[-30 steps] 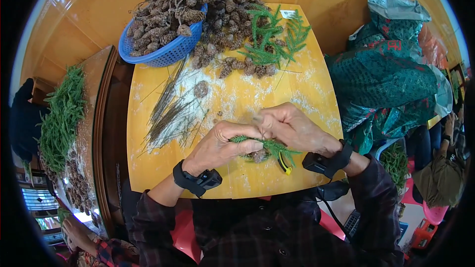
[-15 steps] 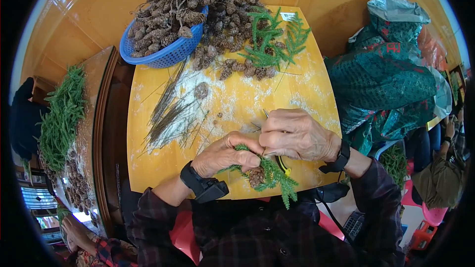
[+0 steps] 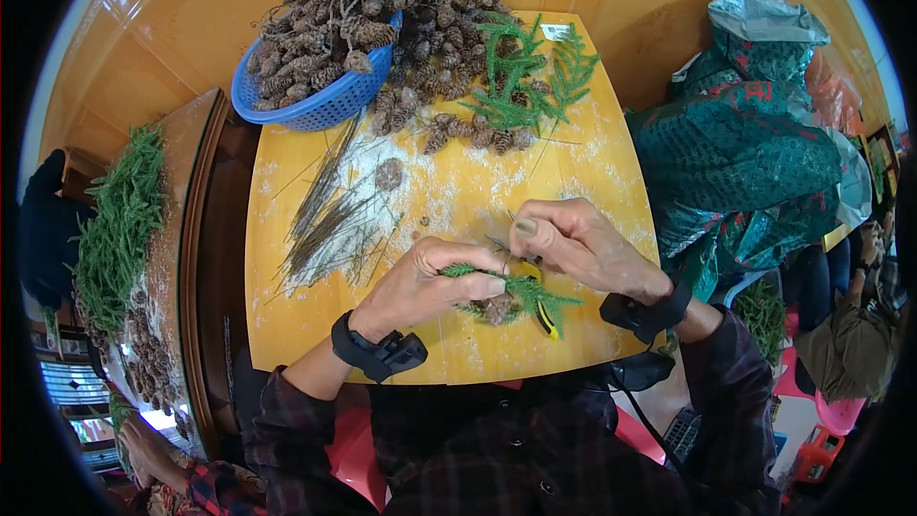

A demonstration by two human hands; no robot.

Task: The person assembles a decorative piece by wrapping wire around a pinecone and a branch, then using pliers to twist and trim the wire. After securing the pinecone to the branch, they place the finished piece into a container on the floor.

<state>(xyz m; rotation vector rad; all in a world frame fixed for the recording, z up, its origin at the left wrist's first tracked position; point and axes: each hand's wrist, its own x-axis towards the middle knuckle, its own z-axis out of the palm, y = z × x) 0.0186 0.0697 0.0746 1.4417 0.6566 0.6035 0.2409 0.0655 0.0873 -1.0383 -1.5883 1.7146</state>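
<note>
Near the front of the table, my left hand [image 3: 430, 282] is closed on a green sprig [image 3: 527, 292] with a brown pine cone [image 3: 498, 309] against it. Its thumb and fingers pinch the stem end. Just to the right and slightly farther away, my right hand [image 3: 583, 247] pinches what looks like a thin wire, whose line runs down toward the sprig. Partly covered by the sprig lies a tool with a yellow and black handle [image 3: 547, 319]; its kind I cannot make out.
Pine cones heap up in a blue basket [image 3: 315, 113] and beside it. Dark thin wires [image 3: 330, 225] lie at left amid white flakes. Green sprigs [image 3: 516, 76] lie at the back right. Green bags [image 3: 745, 148] stand right; another person's hand [image 3: 148, 454] shows lower left.
Both hands have shifted, the sprig and cone moving slightly away from me. My right hand has turned and drawn a little off from the left. More of the yellow and black tool shows.
</note>
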